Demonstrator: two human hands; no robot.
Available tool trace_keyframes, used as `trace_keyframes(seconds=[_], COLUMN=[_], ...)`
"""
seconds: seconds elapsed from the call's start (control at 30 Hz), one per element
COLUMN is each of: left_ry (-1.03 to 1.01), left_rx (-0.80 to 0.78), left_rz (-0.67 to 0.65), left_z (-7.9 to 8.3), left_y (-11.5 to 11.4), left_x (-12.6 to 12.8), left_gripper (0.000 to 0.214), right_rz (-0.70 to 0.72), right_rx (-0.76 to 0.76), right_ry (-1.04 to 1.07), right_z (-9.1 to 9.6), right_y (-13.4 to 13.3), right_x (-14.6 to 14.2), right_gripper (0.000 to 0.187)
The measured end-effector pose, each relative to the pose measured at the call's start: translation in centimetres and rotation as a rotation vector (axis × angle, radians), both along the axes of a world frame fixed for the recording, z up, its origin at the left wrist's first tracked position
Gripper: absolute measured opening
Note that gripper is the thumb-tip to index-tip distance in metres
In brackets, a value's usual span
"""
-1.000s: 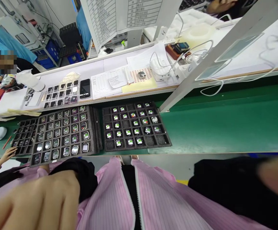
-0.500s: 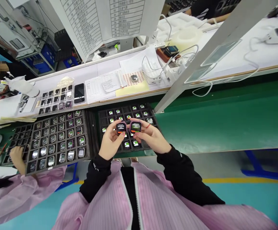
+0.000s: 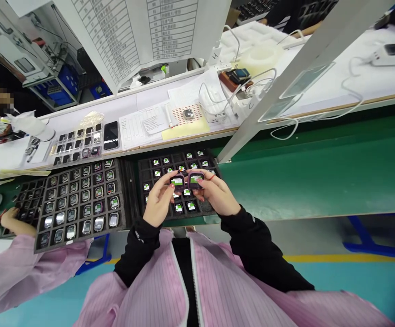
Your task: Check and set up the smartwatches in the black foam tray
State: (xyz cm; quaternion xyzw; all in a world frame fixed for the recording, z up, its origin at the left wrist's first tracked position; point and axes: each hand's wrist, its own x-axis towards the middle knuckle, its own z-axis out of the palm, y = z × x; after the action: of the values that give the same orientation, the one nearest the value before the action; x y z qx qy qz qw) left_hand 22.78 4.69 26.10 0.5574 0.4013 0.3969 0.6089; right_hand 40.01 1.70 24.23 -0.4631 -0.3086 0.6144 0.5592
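Observation:
My left hand is closed on a purple-edged smartwatch, its thumb at the lit screen's left edge. Beside it, my right hand grips a second purple-edged smartwatch, thumb on the screen's right side. Both screens show white and green, and the two watches are side by side, nearly touching. Under my hands lies a dark compartment tray with several lit watches, such as a watch near its front. My hands hide part of that tray.
To the left sits another dark tray of watches, with a co-worker's hand beyond it. A slanted metal post rises at the right of my tray. The shelf holds a phone, papers and a cable.
Both watch screens have gone from dark with an orange strip to white and green. My thumbs have moved up onto the screens. The co-worker's hands have shifted left.

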Motion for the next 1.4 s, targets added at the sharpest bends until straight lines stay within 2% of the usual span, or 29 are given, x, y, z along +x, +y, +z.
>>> trace_keyframes(seconds=[0.13, 0.37, 0.57, 0.8, 0.97, 1.23, 1.4], left_ry=[0.01, -0.005, -0.038, -0.039, -0.027, -0.01, -0.018], left_rx=[0.026, 0.065, 0.068, 0.054, 0.094, 0.248, 0.282], left_rz=[-0.002, 0.012, 0.02, 0.025, 0.043, 0.057, 0.06], left_z=[0.5, 1.3, 1.6, 1.7, 1.9, 3.9, 5.1], left_y=[0.1, 0.2, -0.1, -0.5, -0.4, 0.7, 0.8], left_x=[0.1, 0.1, 0.4, 0.5, 0.5, 1.0, 1.3], left_gripper=[0.04, 0.039, 0.041, 0.044, 0.045, 0.05, 0.051], right_rz=[0.004, 0.045, 0.045, -0.047, -0.025, 0.03, 0.031], right_rx=[-0.002, 0.108, 0.143, 0.139, 0.153, 0.19, 0.231], right_ry=[0.008, -0.07, -0.082, -0.133, -0.079, -0.027, -0.029], right_z=[0.6, 1.6, 1.6, 1.6, 1.8, 3.7, 5.0], right_y=[0.1, 0.3, 0.2, 0.2, 0.2, 0.9, 0.9], right_x=[0.2, 0.6, 0.6, 0.2, 0.6, 1.3, 1.5], right_gripper=[0.041, 0.046, 0.048, 0.047, 0.049, 0.047, 0.045])
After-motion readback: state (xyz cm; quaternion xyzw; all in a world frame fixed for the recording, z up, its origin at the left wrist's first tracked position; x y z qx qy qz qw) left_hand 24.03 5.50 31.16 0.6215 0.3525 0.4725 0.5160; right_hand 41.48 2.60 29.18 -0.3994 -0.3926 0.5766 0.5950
